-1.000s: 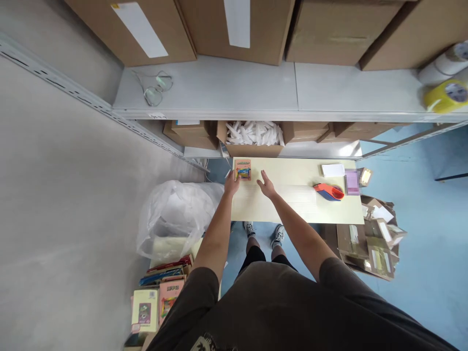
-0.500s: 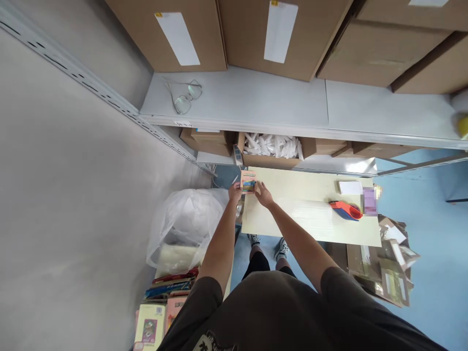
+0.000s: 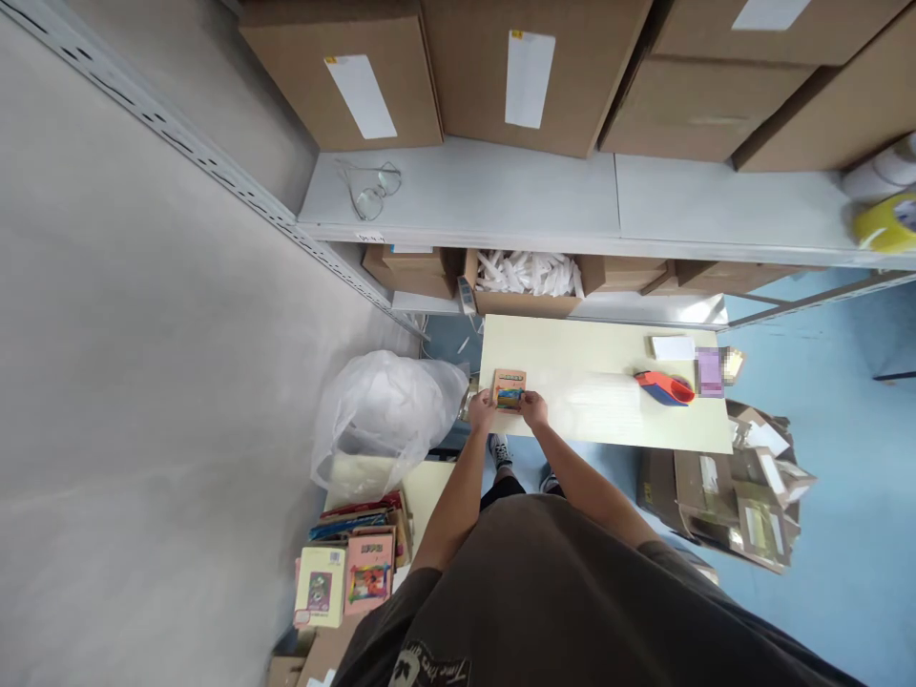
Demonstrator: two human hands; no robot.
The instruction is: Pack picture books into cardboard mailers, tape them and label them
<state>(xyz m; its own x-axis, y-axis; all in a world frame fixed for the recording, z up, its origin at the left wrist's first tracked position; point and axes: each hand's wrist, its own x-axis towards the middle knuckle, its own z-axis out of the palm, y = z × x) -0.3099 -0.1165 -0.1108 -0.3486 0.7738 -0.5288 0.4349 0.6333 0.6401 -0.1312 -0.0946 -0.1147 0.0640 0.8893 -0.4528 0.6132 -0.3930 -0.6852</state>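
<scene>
Head view, reading from the left: a bulging clear plastic bag (image 3: pixel 386 410) sits on the floor beside the wall, and nearer the person lies a stack of colourful packs (image 3: pixel 347 572). Next comes the left hand (image 3: pixel 481 411), its fingers closed on the lower left edge of a small flat pack (image 3: pixel 509 388), orange-bordered with a bright printed front. The pack lies between the two hands, at the near left corner of the pale table (image 3: pixel 608 425); whether it rests on the top or is raised just off it cannot be told from here. On its other side the right hand (image 3: pixel 533 408) pinches the lower right edge, so both hands grasp the same pack from the side nearest the body, thumbs and fingertips at its corners, the printed face left uncovered and turned up. It looks light and fairly stiff, like thin card, probably easy to crease if squeezed across the middle, so the edges and corners seem the sound places to hold it; a glossy face could slip under a loose pinch. Well apart to the right a red and blue tape dispenser (image 3: pixel 664 387) lies on the table, and past the table's end flattened cartons (image 3: pixel 751 487) are heaped on the blue floor.
</scene>
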